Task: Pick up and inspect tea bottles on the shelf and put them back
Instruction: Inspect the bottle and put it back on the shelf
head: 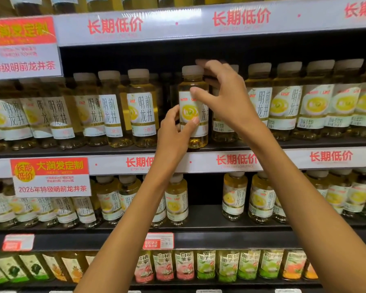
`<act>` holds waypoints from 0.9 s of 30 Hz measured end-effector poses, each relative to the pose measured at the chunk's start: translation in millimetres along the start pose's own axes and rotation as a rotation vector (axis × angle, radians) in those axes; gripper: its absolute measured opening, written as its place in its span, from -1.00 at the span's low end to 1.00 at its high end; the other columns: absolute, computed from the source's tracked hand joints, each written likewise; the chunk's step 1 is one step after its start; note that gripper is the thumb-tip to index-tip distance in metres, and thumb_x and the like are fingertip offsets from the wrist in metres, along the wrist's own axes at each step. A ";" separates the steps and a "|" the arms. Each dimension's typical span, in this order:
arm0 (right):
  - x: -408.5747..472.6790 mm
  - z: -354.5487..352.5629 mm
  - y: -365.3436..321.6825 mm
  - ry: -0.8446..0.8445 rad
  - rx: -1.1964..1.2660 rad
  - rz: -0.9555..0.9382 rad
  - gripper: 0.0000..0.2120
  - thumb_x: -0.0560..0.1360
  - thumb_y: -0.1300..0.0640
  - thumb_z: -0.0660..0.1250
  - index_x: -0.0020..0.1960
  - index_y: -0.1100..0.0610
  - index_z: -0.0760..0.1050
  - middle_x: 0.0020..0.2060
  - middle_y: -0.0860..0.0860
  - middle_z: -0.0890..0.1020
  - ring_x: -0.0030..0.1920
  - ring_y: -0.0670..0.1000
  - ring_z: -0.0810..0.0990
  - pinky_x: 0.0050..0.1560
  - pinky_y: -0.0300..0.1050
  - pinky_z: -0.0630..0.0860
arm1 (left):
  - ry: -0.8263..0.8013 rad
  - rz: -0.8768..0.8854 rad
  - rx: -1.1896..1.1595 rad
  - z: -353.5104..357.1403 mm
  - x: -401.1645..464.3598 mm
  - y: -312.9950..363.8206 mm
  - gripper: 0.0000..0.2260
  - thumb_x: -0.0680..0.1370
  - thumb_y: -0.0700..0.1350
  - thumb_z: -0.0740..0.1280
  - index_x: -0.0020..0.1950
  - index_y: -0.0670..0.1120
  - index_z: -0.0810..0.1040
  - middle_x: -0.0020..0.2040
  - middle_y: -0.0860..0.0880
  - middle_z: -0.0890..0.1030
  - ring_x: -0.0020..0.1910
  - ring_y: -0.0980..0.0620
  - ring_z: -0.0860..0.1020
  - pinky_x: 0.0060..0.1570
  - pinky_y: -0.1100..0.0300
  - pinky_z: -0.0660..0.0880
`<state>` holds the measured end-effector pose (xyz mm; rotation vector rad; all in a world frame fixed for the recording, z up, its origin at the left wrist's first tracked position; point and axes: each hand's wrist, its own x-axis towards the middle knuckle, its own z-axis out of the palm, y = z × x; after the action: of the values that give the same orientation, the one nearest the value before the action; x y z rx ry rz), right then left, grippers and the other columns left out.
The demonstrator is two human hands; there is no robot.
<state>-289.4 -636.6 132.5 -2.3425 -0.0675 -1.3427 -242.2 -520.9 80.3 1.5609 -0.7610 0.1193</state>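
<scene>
The Longjing tea bottle (193, 106) stands upright at the front edge of the middle shelf (304, 143), and both hands are on it. The left hand (174, 132) grips its lower label, thumb across the front and the other fingers curled round the left side; their tips are hidden behind the bottle. The right hand (222, 96) holds the upper part, thumb on the label's top edge, while the fingers arch behind the cap and neck; how firmly they press there I cannot tell.

Left of the left-hand fingers a dark gap separates the held bottle from the next bottle of the row (143, 108). Right of the right-hand fingers the wrist covers most of a neighbouring bottle (223, 127), and beyond it the row runs on until the frame cuts it off. Above the fingertips there is dark open room up to the white price rail (199, 22). Below the wrists, the forearms cross a lower price rail (237, 160) and partly hide bottles on the next shelf. Labels towards the far left are blurred.
</scene>
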 end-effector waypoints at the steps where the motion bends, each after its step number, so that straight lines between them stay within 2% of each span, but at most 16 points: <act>1: 0.6 0.9 1.1 -0.007 -0.005 -0.001 -0.54 0.52 0.07 0.36 0.39 0.09 0.37 0.20 0.07 0.49 0.18 -0.09 0.41 0.09 -0.36 0.34 | -0.013 -0.005 0.011 -0.6 1.1 -0.5 -0.56 0.58 -0.12 0.31 0.45 -0.09 0.34 0.28 -0.05 0.53 0.21 0.04 0.53 0.21 0.06 0.51; 6: 6.5 6.9 4.9 0.026 -0.073 0.009 -0.55 0.51 0.05 0.37 0.36 0.12 0.39 0.16 0.10 0.51 0.18 0.00 0.45 0.03 -0.30 0.36 | -0.086 -0.032 0.148 -2.1 8.8 -3.7 -0.42 0.49 -0.20 0.44 0.46 -0.07 0.31 0.34 -0.08 0.47 0.28 -0.02 0.48 0.27 -0.02 0.46; 9: 7.4 13.0 5.3 0.038 -0.125 0.019 -0.60 0.53 0.07 0.35 0.32 0.17 0.41 0.13 0.11 0.52 0.15 0.01 0.46 -0.03 -0.35 0.34 | -0.064 -0.029 0.204 0.6 14.1 -3.2 -0.46 0.47 -0.20 0.45 0.42 -0.09 0.36 0.30 -0.08 0.51 0.26 -0.02 0.49 0.25 0.05 0.47; 11: 6.5 13.1 3.2 0.058 -0.135 0.021 -0.63 0.54 0.12 0.33 0.31 0.19 0.41 0.13 0.11 0.52 0.12 -0.02 0.45 -0.07 -0.37 0.37 | -0.069 -0.042 0.228 1.8 16.9 -3.3 -0.47 0.47 -0.20 0.45 0.41 -0.11 0.36 0.30 -0.09 0.51 0.27 -0.02 0.48 0.26 0.02 0.47; 13: 5.2 6.5 -0.3 0.116 -0.082 -0.004 -0.64 0.55 0.18 0.32 0.33 0.20 0.41 0.17 0.11 0.53 0.19 0.00 0.47 0.09 -0.28 0.43 | -0.085 -0.053 0.240 1.8 18.5 -3.5 -0.46 0.48 -0.20 0.44 0.42 -0.13 0.34 0.33 -0.09 0.49 0.30 -0.04 0.47 0.30 0.00 0.44; 15: 5.0 -4.9 -0.4 0.224 -0.076 -0.030 -0.68 0.56 0.22 0.28 0.30 0.22 0.44 0.17 0.12 0.53 0.21 0.02 0.48 0.17 -0.26 0.40 | -0.089 -0.042 0.301 1.9 17.2 -3.3 -0.46 0.49 -0.19 0.43 0.42 -0.13 0.33 0.34 -0.08 0.48 0.32 -0.03 0.44 0.28 0.14 0.40; 17: 6.6 -15.5 5.8 0.280 -0.180 0.003 -0.74 0.58 0.23 0.23 0.26 0.24 0.44 0.12 0.15 0.53 0.18 0.07 0.46 0.09 -0.28 0.30 | -0.040 -0.007 0.379 4.1 10.8 -3.1 -0.44 0.49 -0.15 0.43 0.44 -0.11 0.30 0.36 -0.07 0.43 0.35 -0.01 0.40 0.21 0.22 0.34; 21: 8.7 -19.1 19.7 0.133 -0.502 0.065 -0.77 0.60 0.15 0.15 0.16 0.24 0.46 0.04 0.21 0.57 0.12 0.19 0.47 0.13 0.03 0.34 | 0.155 0.207 0.471 12.4 -13.2 1.1 -0.46 0.52 -0.17 0.39 0.45 -0.09 0.27 0.37 -0.07 0.34 0.35 0.04 0.31 0.19 0.38 0.20; 24: 4.4 -13.2 23.9 0.093 -0.612 -0.005 -0.74 0.63 0.07 0.13 0.10 0.25 0.47 -0.02 0.21 0.57 0.04 0.20 0.49 0.08 0.04 0.33 | 0.204 0.294 0.439 20.2 -23.2 4.1 -0.57 0.53 -0.23 0.35 0.39 -0.13 0.37 0.32 -0.09 0.38 0.29 0.01 0.38 0.26 0.22 0.35; 27: 0.8 -13.2 27.8 0.145 -0.542 -0.028 -0.73 0.63 0.06 0.15 0.12 0.26 0.46 -0.01 0.20 0.55 0.03 0.19 0.47 0.05 0.01 0.34 | 0.147 0.288 0.388 27.1 -28.7 2.4 -0.64 0.54 -0.25 0.33 0.34 -0.13 0.43 0.27 -0.07 0.43 0.25 0.02 0.42 0.24 0.07 0.43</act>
<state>-292.7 -667.1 129.2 -2.6649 0.3515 -1.7076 -275.2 -534.5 63.5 1.7726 -0.8780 0.6177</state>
